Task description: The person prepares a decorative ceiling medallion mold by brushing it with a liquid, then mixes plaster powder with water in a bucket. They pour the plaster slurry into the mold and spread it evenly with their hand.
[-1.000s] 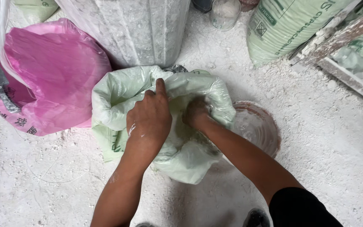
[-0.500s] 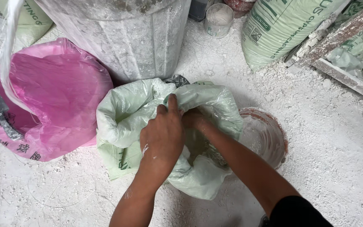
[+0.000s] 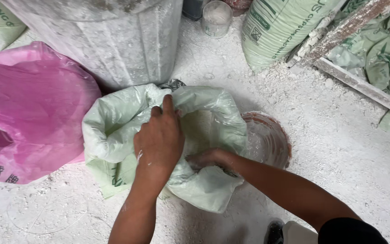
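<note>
A pale green plastic sack (image 3: 113, 131) sits open on the powder-covered floor, its rim rolled down. My left hand (image 3: 160, 138) grips the far rim of the sack, fingers curled over the fold. Inside the sack's near side, my right hand (image 3: 208, 159) is dusted white and half buried; whether it holds anything is hidden. A round bowl with a reddish rim (image 3: 269, 141) lies just right of the sack, coated in white powder.
A pink plastic bag (image 3: 32, 117) bulges at the left. A large dusty grey drum (image 3: 113, 40) stands behind the sack. A full green sack (image 3: 280, 27), a small cup (image 3: 216, 18) and wooden battens (image 3: 362, 86) lie at the back right.
My right hand has drawn back from the sack's far side toward its near edge. My left hand stays on the rim. The view has shifted a little.
</note>
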